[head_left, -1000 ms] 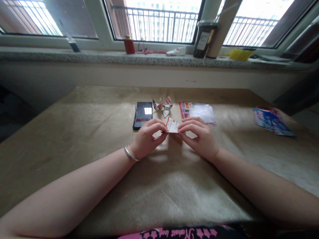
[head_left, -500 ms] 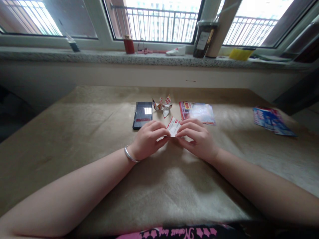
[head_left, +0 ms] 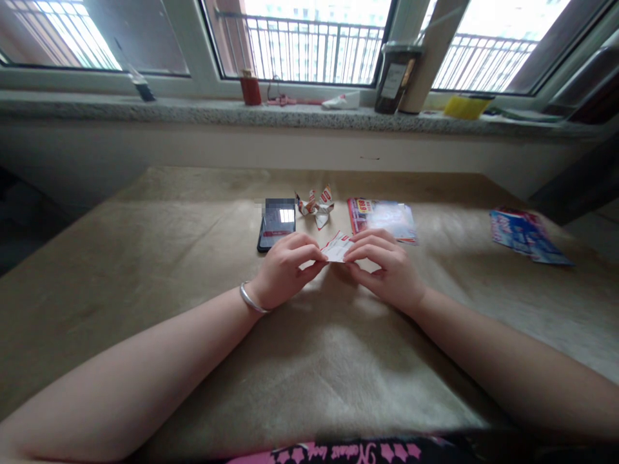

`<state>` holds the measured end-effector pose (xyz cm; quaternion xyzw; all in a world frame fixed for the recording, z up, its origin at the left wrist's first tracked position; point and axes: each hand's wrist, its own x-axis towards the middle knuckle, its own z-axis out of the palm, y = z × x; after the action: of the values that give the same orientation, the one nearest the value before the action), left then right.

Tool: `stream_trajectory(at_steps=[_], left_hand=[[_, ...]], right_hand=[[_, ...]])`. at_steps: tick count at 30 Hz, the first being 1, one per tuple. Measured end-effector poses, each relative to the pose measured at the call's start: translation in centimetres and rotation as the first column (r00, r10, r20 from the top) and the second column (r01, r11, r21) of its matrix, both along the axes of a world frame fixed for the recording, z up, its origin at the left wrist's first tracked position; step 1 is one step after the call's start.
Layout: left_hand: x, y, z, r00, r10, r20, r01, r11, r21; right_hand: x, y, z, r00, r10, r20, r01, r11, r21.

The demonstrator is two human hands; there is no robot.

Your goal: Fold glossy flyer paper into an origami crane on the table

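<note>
A small folded piece of white printed paper (head_left: 336, 249) with red marks is held between my two hands, over the middle of the table. My left hand (head_left: 291, 265) pinches its left edge between thumb and fingers; a silver bangle circles that wrist. On the opposite edge, my right hand (head_left: 382, 265) grips it with thumb and fingertips. Just beyond the paper lies a folded paper figure (head_left: 316, 206) with pointed flaps. A smartphone (head_left: 278, 225) lies beside it, close to my left hand. Behind my right hand is a stack of printed leaflets (head_left: 384, 218).
More blue leaflets (head_left: 529, 237) lie at the right of the table (head_left: 193, 361). Along the granite windowsill (head_left: 193, 113) stand a red container (head_left: 250, 89), a dark lidded jar (head_left: 395, 77) and a yellow item (head_left: 467, 107).
The paper has tilted flatter and its near edge has risen slightly between my fingers. My fingertips have shifted a little toward its outer edges. Both hands keep their hold.
</note>
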<state>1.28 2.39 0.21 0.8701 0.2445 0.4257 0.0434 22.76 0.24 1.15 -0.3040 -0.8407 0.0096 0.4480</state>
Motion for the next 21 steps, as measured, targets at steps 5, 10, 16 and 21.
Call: stream_trajectory(at_steps=[5,10,16,21], left_hand=[[0.1,-0.15,0.13,0.997,0.016,-0.08,-0.017,1.0,-0.012],[0.14,-0.2,0.15,0.995,0.035,-0.09,-0.035,0.999,0.003],[0.32,-0.57,0.36,0.969,0.098,-0.226,-0.083,0.994,0.075],[0.39,-0.88,0.66,0.967,0.093,-0.237,-0.065,0.99,0.122]], right_hand=[[-0.12,-0.1,0.06,1.0,-0.006,0.006,0.006,1.0,-0.02],[-0.11,-0.09,0.05,1.0,0.028,-0.003,-0.028,0.998,-0.051],[-0.21,-0.14,-0.1,0.998,0.028,0.053,-0.027,0.999,-0.021],[-0.54,-0.4,-0.03,0.996,0.032,0.085,-0.028,0.998,-0.048]])
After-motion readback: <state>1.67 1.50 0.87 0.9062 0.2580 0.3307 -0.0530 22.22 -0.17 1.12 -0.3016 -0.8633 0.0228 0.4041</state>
